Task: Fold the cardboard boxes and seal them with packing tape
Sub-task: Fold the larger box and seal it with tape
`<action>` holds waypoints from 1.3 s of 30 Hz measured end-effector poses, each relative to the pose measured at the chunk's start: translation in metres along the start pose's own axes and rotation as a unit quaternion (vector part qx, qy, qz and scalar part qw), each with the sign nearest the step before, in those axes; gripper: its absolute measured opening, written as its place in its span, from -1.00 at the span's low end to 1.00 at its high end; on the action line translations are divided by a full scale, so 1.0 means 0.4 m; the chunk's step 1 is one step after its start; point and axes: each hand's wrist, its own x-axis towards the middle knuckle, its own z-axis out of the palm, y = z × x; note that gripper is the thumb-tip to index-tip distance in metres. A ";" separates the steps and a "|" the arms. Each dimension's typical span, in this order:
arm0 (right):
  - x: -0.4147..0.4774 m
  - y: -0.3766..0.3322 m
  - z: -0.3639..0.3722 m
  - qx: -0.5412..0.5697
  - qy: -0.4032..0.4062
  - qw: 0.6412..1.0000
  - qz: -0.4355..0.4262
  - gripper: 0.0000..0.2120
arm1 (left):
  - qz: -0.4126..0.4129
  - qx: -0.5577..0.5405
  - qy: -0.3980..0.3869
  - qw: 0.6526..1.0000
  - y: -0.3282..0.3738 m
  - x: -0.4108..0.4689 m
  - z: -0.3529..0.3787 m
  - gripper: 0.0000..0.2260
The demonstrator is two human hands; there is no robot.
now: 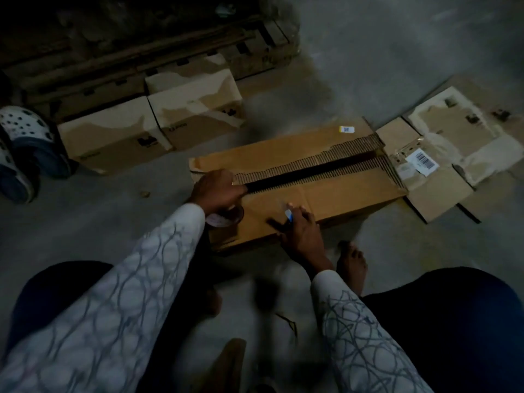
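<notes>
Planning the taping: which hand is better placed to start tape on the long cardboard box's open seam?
Likely left. The left hand sits at the near end of the open seam of the long brown cardboard box, the tape roll by its wrist; the right hand rests on the near flap, off the seam.

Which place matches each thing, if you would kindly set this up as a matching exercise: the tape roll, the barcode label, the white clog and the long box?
Things:
1 tape roll
2 barcode label
3 white clog
4 long box

Places:
A far left, on the floor
B on the flattened cardboard, right
C by the wrist of the left hand
D centre, top flaps apart

Pairs: 1-C, 2-B, 3-A, 4-D.
</notes>
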 end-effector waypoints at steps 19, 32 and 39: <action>0.030 0.099 -0.154 0.205 0.276 0.908 0.241 0.00 | 0.065 0.310 -0.024 0.948 0.068 -0.225 0.238 -0.77; 0.136 0.191 -0.182 0.297 0.233 0.858 0.348 -0.20 | -0.186 0.108 -0.089 0.973 0.001 -0.127 0.164 -0.61; 0.050 0.065 -0.051 0.301 0.234 0.884 0.272 0.17 | -0.233 -0.031 0.017 0.972 -0.109 -0.195 0.210 -0.72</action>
